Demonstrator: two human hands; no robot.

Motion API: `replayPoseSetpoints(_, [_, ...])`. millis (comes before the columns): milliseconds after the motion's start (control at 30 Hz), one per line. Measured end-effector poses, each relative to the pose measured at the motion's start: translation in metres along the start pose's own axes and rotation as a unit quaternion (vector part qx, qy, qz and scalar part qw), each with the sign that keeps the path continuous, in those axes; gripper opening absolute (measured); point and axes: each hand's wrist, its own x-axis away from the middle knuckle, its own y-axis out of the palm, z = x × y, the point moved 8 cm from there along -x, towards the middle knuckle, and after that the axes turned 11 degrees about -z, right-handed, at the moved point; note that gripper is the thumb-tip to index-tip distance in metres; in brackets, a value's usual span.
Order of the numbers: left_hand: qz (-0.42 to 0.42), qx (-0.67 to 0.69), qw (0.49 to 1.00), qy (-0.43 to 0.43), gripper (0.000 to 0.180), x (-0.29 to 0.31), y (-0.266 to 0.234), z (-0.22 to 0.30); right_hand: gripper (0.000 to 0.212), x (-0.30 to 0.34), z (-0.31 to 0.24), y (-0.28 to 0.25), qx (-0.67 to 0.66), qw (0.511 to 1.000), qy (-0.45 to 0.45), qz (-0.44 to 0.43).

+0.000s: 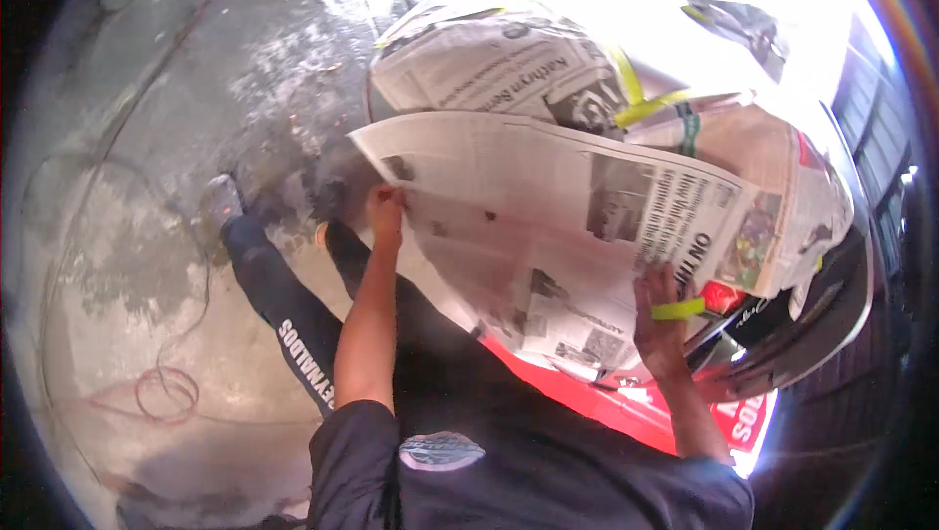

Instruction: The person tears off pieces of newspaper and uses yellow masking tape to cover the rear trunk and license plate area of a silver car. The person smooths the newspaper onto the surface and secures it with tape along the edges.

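A wide newspaper sheet spreads in front of me over rounded, glossy bodywork. My left hand pinches the sheet near its left edge. Against the lower right part of the paper lies my right hand, fingers stretched upward along it. A short strip of yellow tape crosses that hand and sticks out to its right; whether it is stuck to the fingers or the paper I cannot tell. Behind the sheet, more newspaper is fixed with yellow tape.
Black bodywork shows at the right and a red panel below the paper. On the wet-looking concrete floor at the left, a thin hose lies in loops. Strong glare washes out the upper right.
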Motion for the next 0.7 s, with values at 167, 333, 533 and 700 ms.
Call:
replayPoseSetpoints(167, [0.033,-0.054,0.997,0.052,0.014,-0.036,-0.029,-0.042,0.044,-0.018,-0.025,0.014,0.48,0.876,-0.037,-0.022])
replayPoseSetpoints(333, [0.0,-0.033,0.999,0.003,0.014,-0.039,-0.021,-0.042,0.035,-0.011,-0.015,0.023,-0.171,0.984,0.025,0.04])
replayPoseSetpoints(533, [0.12,-0.132,0.98,0.088,0.014,-0.04,-0.036,-0.03,0.041,-0.034,-0.029,0.011,0.167,0.986,-0.021,0.019])
replayPoseSetpoints(700, [0.144,-0.215,0.953,0.16,0.028,-0.002,-0.024,0.016,0.051,-0.027,-0.04,-0.005,0.164,0.983,-0.061,0.056])
